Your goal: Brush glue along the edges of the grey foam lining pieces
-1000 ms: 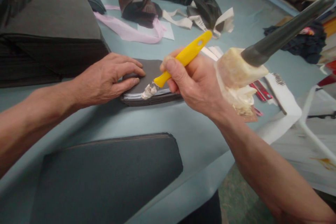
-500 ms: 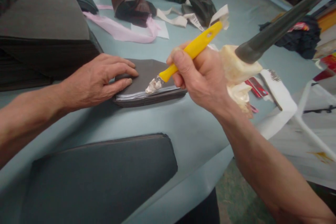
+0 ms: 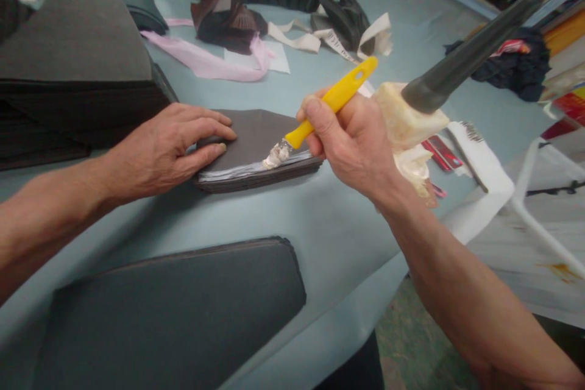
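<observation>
Yellow-handled brush (image 3: 342,95): we held it in the right hand (image 3: 354,141), thumb and fingers pinching the handle. The bristles (image 3: 276,155), coated with white paste, appeared to touch the whitened near edge of a stack of dark grey sheets (image 3: 258,131), which lay on the blue-green tabletop (image 3: 351,219). We rested the left hand (image 3: 173,146) on the stack's left end, fingers slightly spread and pinching nothing. A second dark stack (image 3: 183,311) lay nearer to us; a taller dark stack (image 3: 77,36) stood at the left.

Markings: beyond the brush, a pale strip (image 3: 333,41) bore dark characters, too blurred for us to read. At the right, a white strip (image 3: 491,170) carried a row of black marks, likewise illegible. We could not tell whether the red patch on the dark cloth bundle (image 3: 518,76) was a label.
</observation>
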A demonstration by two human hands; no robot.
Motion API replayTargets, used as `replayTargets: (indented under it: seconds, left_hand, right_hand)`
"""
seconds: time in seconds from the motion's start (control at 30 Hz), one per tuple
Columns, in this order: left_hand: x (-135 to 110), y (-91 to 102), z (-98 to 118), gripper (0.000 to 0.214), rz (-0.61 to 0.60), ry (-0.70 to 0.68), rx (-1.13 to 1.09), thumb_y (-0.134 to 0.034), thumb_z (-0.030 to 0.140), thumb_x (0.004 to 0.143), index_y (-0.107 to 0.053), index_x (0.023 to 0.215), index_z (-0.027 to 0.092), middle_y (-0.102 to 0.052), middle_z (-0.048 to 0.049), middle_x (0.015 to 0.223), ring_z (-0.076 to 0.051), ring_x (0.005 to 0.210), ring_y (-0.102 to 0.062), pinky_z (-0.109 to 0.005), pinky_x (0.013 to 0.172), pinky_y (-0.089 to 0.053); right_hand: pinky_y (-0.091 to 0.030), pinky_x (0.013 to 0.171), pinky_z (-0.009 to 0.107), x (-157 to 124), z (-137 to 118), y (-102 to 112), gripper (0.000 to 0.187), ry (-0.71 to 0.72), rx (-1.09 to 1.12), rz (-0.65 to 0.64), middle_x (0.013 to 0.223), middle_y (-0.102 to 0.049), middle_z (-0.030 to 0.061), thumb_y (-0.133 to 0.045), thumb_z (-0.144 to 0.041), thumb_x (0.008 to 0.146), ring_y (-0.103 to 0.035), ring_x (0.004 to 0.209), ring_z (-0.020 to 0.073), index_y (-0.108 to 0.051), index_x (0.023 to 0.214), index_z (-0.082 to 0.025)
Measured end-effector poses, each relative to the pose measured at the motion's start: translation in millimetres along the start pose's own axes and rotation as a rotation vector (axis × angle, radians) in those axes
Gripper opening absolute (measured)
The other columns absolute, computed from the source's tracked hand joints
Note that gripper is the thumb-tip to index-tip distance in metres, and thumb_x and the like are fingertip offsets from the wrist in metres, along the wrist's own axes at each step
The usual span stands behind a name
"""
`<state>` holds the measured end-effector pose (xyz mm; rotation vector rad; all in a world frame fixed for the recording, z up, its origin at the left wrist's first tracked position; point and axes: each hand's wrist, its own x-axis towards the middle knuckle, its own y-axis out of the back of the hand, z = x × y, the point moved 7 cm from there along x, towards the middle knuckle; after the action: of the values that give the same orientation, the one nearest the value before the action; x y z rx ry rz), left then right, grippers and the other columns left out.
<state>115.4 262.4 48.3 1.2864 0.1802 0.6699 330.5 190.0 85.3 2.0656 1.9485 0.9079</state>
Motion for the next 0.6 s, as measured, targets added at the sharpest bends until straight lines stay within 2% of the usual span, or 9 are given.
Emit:
replayTargets:
  seconds: [0.13, 0.37, 0.47, 0.6]
  left_hand:
    - [-4.4, -2.1, -6.3, 0.051, 0.044, 0.004, -0.024, -0.042, 0.057, 0.106, -0.075, 0.125, 0.023, -0.072, -0.0089, 0.141, -0.029, 0.133, -0.065, -0.047, 0.123, -0.047]
    - [-11.0, -4.8, -8.6, 0.048, 0.06, 0.017, -0.041, -0.042, 0.052, 0.109, -0.074, 0.129, 0.023, -0.071, -0.0103, 0.144, -0.029, 0.134, -0.064, -0.048, 0.12, -0.049]
    - [-13.5, -5.1, -7.7, 0.045, 0.085, 0.017, -0.043, -0.044, 0.05, 0.11, -0.074, 0.131, 0.023, -0.071, -0.0102, 0.145, -0.028, 0.135, -0.063, -0.048, 0.12, -0.049]
    - [-15.6, -4.6, -3.4, 0.042, 0.113, -0.012, -0.028, -0.045, 0.044, 0.111, -0.074, 0.131, 0.022, -0.073, -0.0104, 0.143, -0.027, 0.133, -0.064, -0.046, 0.119, -0.05]
  right_hand:
    - [-0.044, 0.054, 0.026, 0.1, 2.1, 16.2, 0.051, 0.068, 0.024, 0.182, 0.058, -0.055, -0.005, -0.062, -0.069, 0.102, -0.055, 0.055, 0.0104, -0.069, 0.087, -0.021]
    - [-0.044, 0.052, 0.024, 5.1, 5.7, 27.9, 0.057, 0.133, 0.129, 0.398, 0.06, -0.058, -0.0055, -0.063, -0.074, 0.098, -0.054, 0.052, 0.0073, -0.072, 0.092, -0.018]
    - [-0.043, 0.052, 0.024, 7.4, 10.4, 29.4, 0.056, 0.13, 0.139, 0.448, 0.061, -0.06, -0.0046, -0.064, -0.073, 0.098, -0.054, 0.052, 0.0075, -0.073, 0.094, -0.017]
    - [-0.044, 0.052, 0.023, 10.5, 19.5, 27.6, 0.055, 0.098, 0.135, 0.439, 0.063, -0.063, -0.0032, -0.062, -0.07, 0.101, -0.055, 0.054, 0.0079, -0.073, 0.094, -0.017]
